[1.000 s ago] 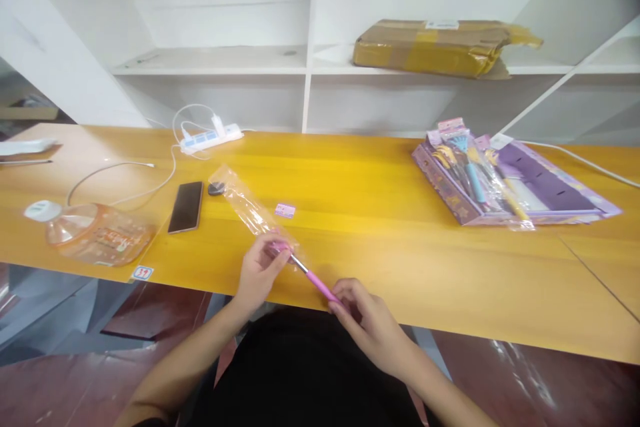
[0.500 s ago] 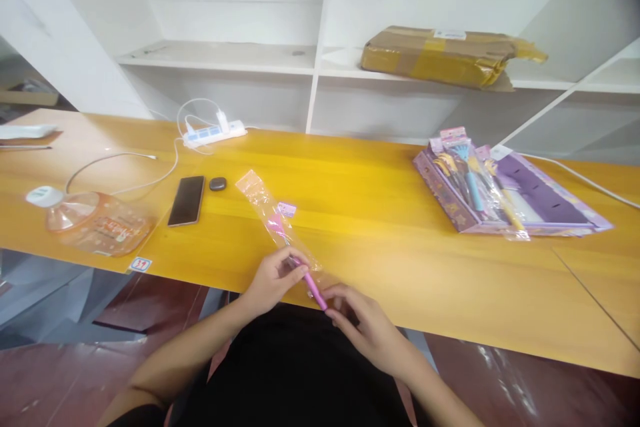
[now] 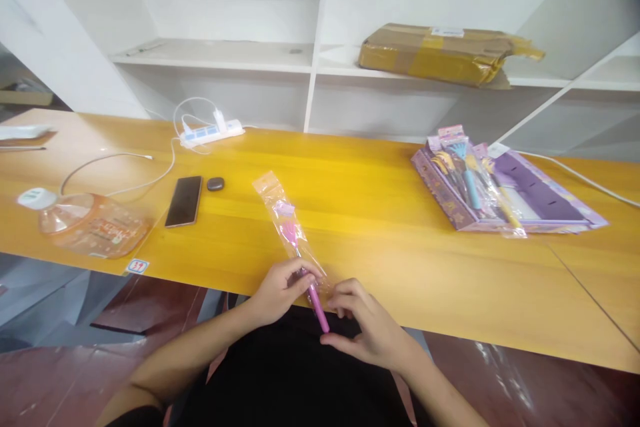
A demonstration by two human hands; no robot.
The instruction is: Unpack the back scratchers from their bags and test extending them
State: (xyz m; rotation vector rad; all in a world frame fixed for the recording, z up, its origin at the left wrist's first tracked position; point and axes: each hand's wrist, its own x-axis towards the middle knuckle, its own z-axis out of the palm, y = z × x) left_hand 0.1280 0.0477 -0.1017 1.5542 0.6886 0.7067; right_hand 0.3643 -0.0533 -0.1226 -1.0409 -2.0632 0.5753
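A pink-handled tool (image 3: 314, 297) with a small rake head lies partly inside a clear plastic sleeve (image 3: 287, 223) at the near edge of the yellow table (image 3: 380, 227). My left hand (image 3: 280, 290) pinches the sleeve's open end around the tool's shaft. My right hand (image 3: 367, 327) has its fingers curled at the pink handle's lower end, just off the table edge. The sleeve points away from me, towards the back left.
A purple box (image 3: 545, 203) with several packaged tools stands at the right. A phone (image 3: 184, 201), a small dark case (image 3: 215, 183), a power strip (image 3: 213, 133) with cables and an orange plastic bottle (image 3: 87, 223) lie at the left. A cardboard parcel (image 3: 445, 53) rests on the shelf.
The sleeve has swung from pointing left to nearly straight ahead. The tool has gone deeper into it, covering the small tag, and both hands have drawn closer together at the table's edge.
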